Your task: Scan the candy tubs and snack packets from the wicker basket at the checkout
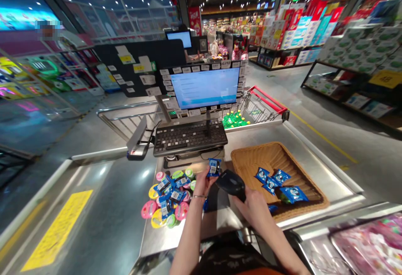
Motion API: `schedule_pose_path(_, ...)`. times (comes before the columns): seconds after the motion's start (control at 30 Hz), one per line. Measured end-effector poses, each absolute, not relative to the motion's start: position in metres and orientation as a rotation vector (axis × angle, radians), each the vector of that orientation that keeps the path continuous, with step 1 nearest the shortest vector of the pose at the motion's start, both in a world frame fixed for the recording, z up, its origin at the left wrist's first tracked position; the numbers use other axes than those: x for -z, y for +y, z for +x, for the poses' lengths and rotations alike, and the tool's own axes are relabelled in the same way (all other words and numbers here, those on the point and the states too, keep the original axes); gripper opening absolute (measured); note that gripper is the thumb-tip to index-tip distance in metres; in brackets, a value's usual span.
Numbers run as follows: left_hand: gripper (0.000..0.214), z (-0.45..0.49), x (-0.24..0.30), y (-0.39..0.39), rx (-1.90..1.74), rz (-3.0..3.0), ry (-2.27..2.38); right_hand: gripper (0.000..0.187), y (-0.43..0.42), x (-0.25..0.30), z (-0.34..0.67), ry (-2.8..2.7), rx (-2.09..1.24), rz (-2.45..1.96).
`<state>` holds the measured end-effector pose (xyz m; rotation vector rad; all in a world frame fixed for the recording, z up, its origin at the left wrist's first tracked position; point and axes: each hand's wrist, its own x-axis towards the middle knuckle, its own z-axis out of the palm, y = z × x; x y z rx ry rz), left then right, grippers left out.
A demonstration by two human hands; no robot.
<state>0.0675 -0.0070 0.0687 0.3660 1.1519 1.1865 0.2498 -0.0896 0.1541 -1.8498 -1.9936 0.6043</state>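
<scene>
Blue foil packet (214,167), small and glossy, pinched between the fingers (207,174) of the left hand (201,184), above a stainless steel counter (171,241). Black plastic barcode scanner (230,185), rounded, clamped in the curled right hand (251,210). Woven wicker basket (248,152), tapered and rectangular, holds matching blue packets (280,185); round pink and yellow packaged items (166,201) lie heaped beside the left hand.

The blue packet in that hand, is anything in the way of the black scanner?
No, nothing visible stands between them. The blue packet in the left hand sits right by the front of the black handheld scanner in the right hand. I cannot tell if they touch.
</scene>
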Motion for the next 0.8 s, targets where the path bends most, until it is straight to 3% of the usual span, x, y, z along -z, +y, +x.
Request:
schedule_pose_path(0.5, 0.033, 0.063, -0.065, -0.007, -1.211, 0.338, 1.118, 0.029, -0.090, -0.147, 0.260, -1.894, -0.755, -1.779)
schedule_pose_path(0.7, 0.047, 0.011, -0.051, -0.027, -1.411, 0.566, 1.474, 0.030, -0.087, -0.140, 0.259, -1.842, -0.788, -1.719)
schedule_pose_path(0.8, 0.037, -0.030, -0.043, -0.049, -1.445, 0.905, 1.968, 0.031, -0.085, -0.136, 0.255, -1.849, -0.814, -1.721)
